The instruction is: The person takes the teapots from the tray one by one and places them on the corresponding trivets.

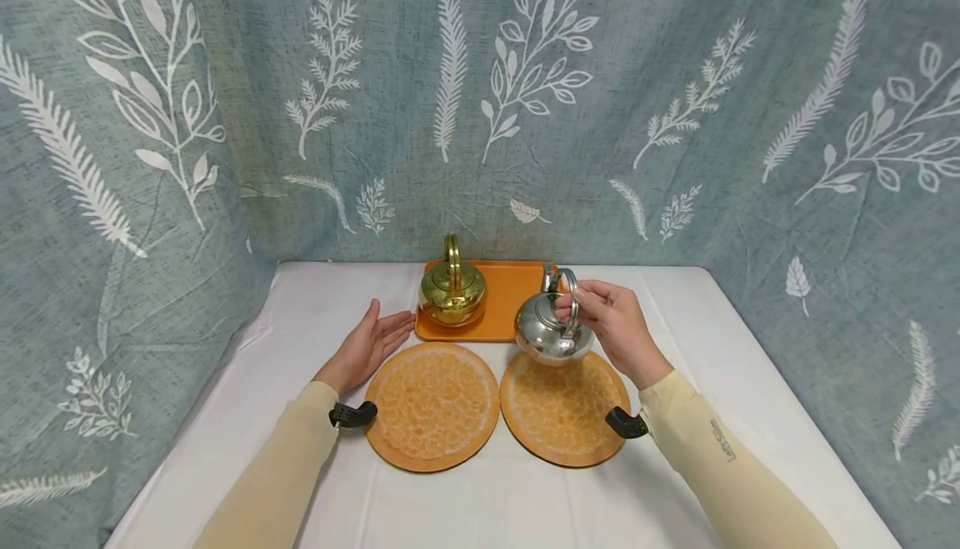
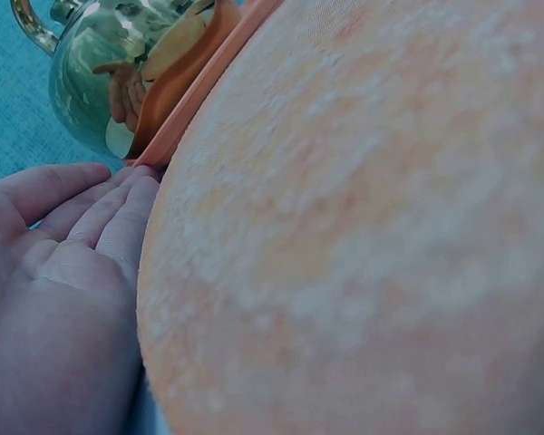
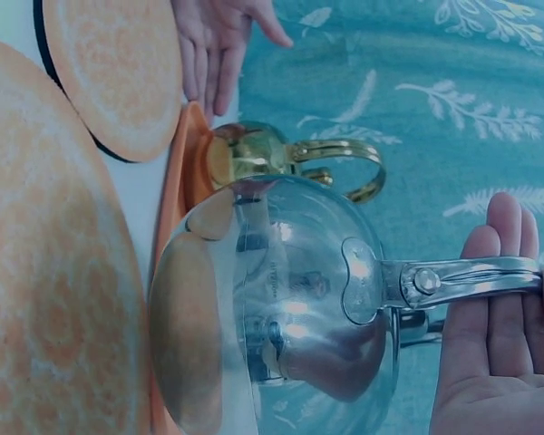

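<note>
My right hand (image 1: pixel 618 324) grips the upright handle of a silver teakettle (image 1: pixel 551 336). In the head view that kettle overlaps the right end of an orange tray (image 1: pixel 506 299) and the far part of the right round mat (image 1: pixel 562 416); whether its base touches anything is hidden. The right wrist view shows the fingers (image 3: pixel 503 308) under the handle. A gold teakettle (image 1: pixel 452 292) stands on the tray's left end, its handle up. My left hand (image 1: pixel 365 349) lies with fingers extended, fingertips at the tray's left edge, beside the left round mat (image 1: pixel 432 407).
Both mats are orange with a pale mottled pattern and lie side by side on a white-covered table (image 1: pixel 420 507). A blue-green curtain (image 1: pixel 405 99) with white leaf prints surrounds the table at the back and sides.
</note>
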{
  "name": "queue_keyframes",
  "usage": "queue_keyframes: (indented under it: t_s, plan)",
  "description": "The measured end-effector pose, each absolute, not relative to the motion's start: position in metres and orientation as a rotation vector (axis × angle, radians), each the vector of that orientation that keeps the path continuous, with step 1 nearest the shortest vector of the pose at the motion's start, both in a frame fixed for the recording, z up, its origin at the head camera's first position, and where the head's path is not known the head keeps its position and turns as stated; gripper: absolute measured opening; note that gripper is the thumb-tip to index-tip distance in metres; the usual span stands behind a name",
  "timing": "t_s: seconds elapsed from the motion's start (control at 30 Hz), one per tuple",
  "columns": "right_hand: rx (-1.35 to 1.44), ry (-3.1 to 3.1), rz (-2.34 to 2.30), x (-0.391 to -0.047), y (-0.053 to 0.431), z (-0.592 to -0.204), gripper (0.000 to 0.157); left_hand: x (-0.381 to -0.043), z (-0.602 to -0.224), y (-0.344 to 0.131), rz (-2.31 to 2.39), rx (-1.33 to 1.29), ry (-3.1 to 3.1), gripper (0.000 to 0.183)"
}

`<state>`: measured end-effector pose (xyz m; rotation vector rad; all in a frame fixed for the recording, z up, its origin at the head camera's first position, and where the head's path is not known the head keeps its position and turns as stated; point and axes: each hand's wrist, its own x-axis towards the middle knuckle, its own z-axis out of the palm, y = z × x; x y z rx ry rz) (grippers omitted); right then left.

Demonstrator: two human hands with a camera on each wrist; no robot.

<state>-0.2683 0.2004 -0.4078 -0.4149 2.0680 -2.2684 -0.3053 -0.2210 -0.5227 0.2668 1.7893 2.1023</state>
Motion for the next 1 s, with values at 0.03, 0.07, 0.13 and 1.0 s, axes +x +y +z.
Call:
queue_keyframes:
  t_s: [0.03,0.07,0.13,1.0]
  plan:
    - [-0.414,2.068,-2.265,-0.268,0.201,-0.408,0.035,-0.305,-0.523,-0.221,2.103,0.265,1.789,0.109]
    - [-0.411,2.069,-2.262,-0.267,0.201,-0.409,0.036,-0.305,-0.522,-0.221,2.104,0.264,1.789,0.109]
    - [-0.406,2.072,-2.255,-0.265,0.202,-0.411,0.039,-0.305,-0.522,-0.222,2.103,0.26,1.792,0.11]
    - [-0.381,2.111,-2.229,-0.245,0.208,-0.417,0.036,-0.305,-0.523,-0.222,2.113,0.282,1.774,0.106]
